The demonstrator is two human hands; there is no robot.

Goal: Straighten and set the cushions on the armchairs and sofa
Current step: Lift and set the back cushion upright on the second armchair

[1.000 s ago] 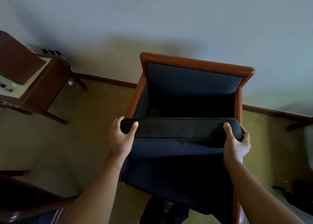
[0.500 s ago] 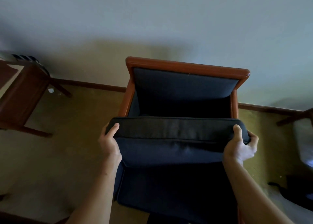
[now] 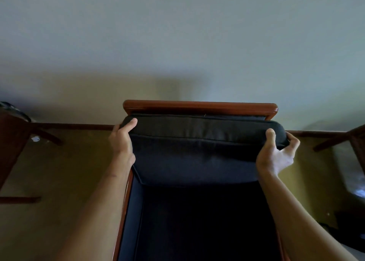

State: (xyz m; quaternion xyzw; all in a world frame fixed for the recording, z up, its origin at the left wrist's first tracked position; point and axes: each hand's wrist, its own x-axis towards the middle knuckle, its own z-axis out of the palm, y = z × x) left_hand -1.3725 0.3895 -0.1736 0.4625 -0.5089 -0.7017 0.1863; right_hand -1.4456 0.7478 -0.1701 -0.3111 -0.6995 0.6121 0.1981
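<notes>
A dark navy cushion (image 3: 197, 154) stands nearly upright against the back of a wooden-framed armchair (image 3: 199, 105). My left hand (image 3: 121, 138) grips the cushion's upper left corner, thumb on top. At the upper right corner, my right hand (image 3: 276, 154) holds it with the fingers wrapped round the end. The cushion's top edge lies just below the chair's reddish top rail. Below it the dark seat (image 3: 201, 221) is bare and in shadow.
A dark wooden table (image 3: 13, 142) stands to the left, with its leg reaching over the olive carpet. More wooden furniture (image 3: 343, 138) pokes in at the right edge. A pale wall with a brown skirting board (image 3: 75, 126) runs behind the chair.
Both hands have carried the cushion back from over the seat and tipped it up against the chair's backrest. The view has moved closer to the chair.
</notes>
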